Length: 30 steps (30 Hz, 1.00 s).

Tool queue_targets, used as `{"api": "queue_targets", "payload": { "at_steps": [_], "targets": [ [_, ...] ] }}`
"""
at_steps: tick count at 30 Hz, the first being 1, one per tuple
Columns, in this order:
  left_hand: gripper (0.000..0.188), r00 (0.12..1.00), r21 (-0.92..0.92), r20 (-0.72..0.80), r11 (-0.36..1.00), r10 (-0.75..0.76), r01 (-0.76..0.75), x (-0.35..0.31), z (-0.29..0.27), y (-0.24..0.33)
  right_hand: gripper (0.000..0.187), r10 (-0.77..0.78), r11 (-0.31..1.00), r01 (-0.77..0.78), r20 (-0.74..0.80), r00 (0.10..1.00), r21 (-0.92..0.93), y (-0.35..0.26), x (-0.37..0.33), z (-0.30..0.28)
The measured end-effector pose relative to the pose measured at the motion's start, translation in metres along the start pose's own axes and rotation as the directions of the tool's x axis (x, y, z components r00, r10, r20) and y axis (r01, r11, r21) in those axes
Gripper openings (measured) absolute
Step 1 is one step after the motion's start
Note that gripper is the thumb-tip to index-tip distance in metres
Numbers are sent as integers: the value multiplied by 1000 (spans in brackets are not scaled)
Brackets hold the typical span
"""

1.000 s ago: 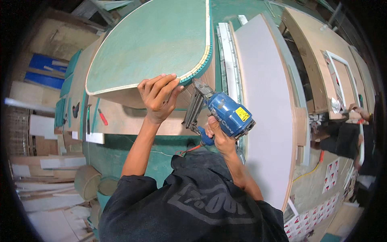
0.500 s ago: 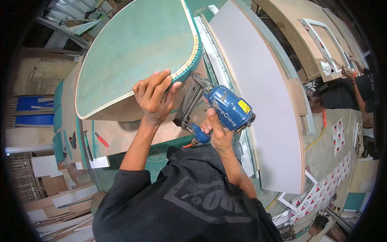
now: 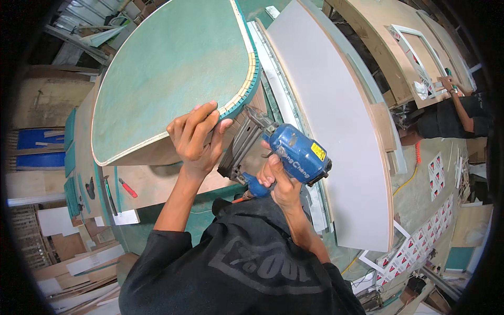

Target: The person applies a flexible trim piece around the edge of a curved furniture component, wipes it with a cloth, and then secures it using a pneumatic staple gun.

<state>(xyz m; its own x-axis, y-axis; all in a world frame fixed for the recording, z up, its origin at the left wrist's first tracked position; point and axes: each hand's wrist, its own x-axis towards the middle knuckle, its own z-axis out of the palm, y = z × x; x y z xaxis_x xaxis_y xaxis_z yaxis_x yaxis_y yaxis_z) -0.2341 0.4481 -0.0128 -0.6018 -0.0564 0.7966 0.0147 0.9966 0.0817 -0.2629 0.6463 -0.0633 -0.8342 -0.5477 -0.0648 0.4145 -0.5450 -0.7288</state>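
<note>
My right grip (image 3: 283,181) is wrapped round the nail gun (image 3: 299,152), left grip (image 3: 193,140) pinching the green panel (image 3: 173,73) near its nose (image 3: 252,114); one slip could nail me.

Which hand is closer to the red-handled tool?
Left. The left hand touches the rounded green panel, right of the red-handled tool; the right hand, gripping the blue nail gun, is farther right.

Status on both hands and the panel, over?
Left hand on green panel at rounded corner. Right hand gripping blue nail gun, nose near that corner. Left thumb close to nose.
</note>
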Motion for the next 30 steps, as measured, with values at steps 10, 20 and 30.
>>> {"api": "queue_targets", "payload": {
  "at_steps": [10,20,30],
  "targets": [
    [30,999,-1,-22,999,-44,44,2,4,2,35,37,994,-31,-57,998,101,1,-2,6],
    [34,998,3,-30,998,-64,64,6,5,4,33,41,991,-36,-31,999,132,5,-1,5],
    [33,994,-31,-59,995,-94,93,1,6,5,29,57,998,-56,-82,995,13,11,-8,10]
  ]
}}
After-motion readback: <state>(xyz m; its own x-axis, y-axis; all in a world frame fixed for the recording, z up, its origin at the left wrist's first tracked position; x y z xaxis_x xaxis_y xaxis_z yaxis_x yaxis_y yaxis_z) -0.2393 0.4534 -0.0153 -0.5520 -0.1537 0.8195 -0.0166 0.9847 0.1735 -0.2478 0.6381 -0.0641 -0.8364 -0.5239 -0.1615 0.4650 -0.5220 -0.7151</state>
